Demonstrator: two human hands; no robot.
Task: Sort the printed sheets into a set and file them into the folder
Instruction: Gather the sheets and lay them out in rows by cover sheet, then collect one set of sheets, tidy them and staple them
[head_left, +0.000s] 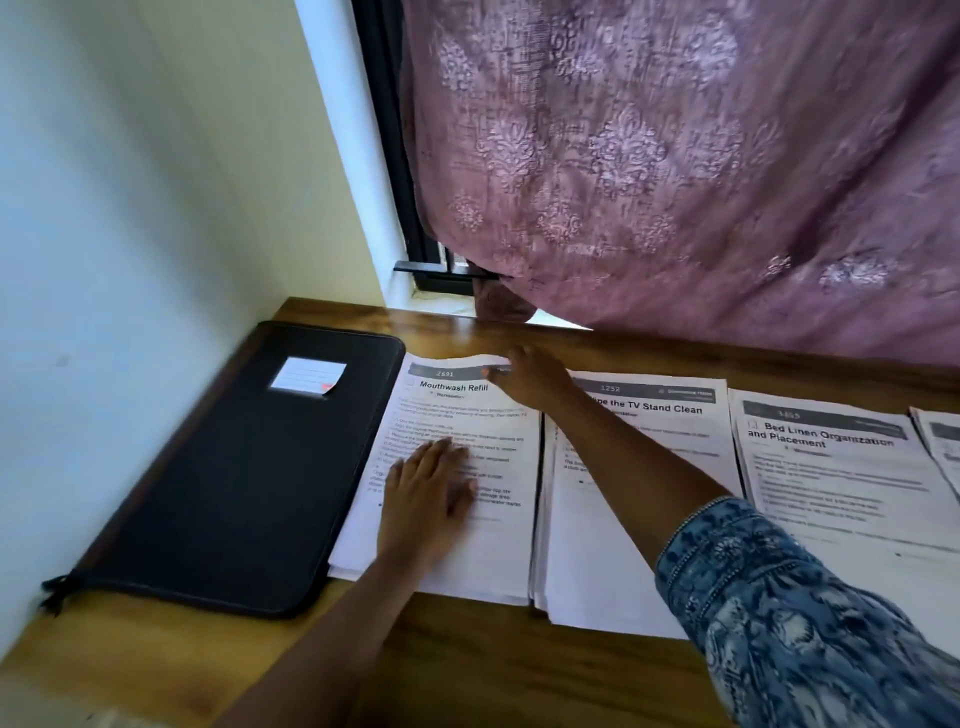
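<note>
The left hand (426, 499) lies flat, fingers straight, steadying the Mouthwash Refill stack (498, 545). The right hand (524, 379) touches its far edge, grip unclear, probably to lift a sheet. The closed folder (234, 467) lies just left.

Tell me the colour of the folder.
Black, with a brownish edge trim: the folder carries a white label, seen in the head view.

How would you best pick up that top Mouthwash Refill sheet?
By its far edge, coming from the far side. The Mouthwash Refill sheet lies flat, but that edge curls up slightly beside the right hand. The left hand presses it flat lower down.
</note>
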